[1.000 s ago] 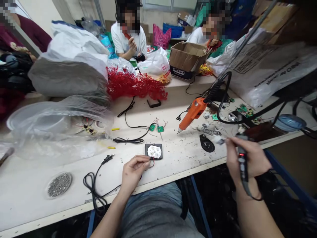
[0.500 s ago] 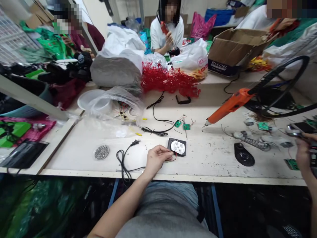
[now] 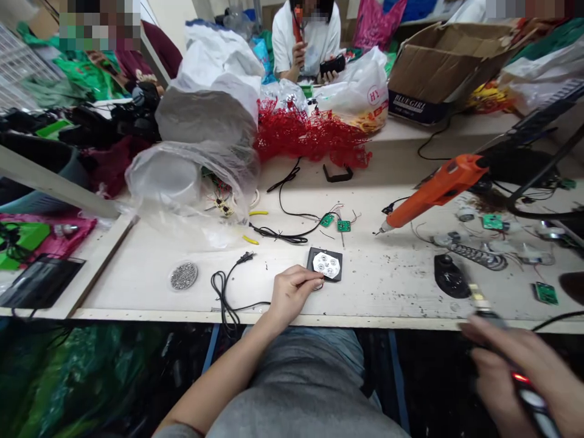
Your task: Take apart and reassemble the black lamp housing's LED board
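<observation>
A small black square LED lamp panel (image 3: 327,265), with a white face and several round lenses, lies on the bench. My left hand (image 3: 292,292) pinches at its near edge, closed on the panel's thin wires, which the fingertips mostly hide. At the lower right, my right hand (image 3: 515,365) is blurred but wrapped round a dark pen-like tool (image 3: 533,398) with a pale tip and a glowing red light; motion blur hides its exact kind. That tool tip is close to a black teardrop-shaped part (image 3: 451,277) on the bench.
An orange electric screwdriver (image 3: 433,191) hangs tip-down over the bench. Green circuit boards (image 3: 344,225), a corded plug (image 3: 246,257), a dish of screws (image 3: 184,276) and a spring (image 3: 479,257) lie around. Red netting (image 3: 314,134), a cardboard box (image 3: 442,67) and a co-worker (image 3: 305,42) are behind.
My right hand has come from the right edge towards me with the pen-like tool in it. My left hand stays at the lamp panel. The view has tipped slightly downward.
</observation>
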The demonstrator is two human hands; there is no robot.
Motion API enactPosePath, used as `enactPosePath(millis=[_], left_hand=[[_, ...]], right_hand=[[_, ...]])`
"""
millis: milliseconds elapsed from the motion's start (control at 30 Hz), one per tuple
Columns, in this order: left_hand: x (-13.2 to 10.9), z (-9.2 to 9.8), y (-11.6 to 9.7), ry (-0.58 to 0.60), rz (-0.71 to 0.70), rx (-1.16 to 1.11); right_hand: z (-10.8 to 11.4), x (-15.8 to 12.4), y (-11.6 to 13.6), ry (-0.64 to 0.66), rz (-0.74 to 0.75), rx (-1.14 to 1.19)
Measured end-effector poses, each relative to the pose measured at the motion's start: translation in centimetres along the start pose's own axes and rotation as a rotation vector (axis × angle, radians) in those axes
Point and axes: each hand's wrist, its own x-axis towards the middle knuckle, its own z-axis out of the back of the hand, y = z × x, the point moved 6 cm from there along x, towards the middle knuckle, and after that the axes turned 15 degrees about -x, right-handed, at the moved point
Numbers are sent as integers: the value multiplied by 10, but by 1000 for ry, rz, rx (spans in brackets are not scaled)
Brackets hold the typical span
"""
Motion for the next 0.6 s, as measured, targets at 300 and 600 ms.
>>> enactPosePath(millis=[300,600], left_hand=[[-6,-2,-1,-17,-21,91],[-6,-8,-16,15,-187,276]], right_hand=[[-53,-7,69,112,103,434],[-54,-1,81,171,86,567]])
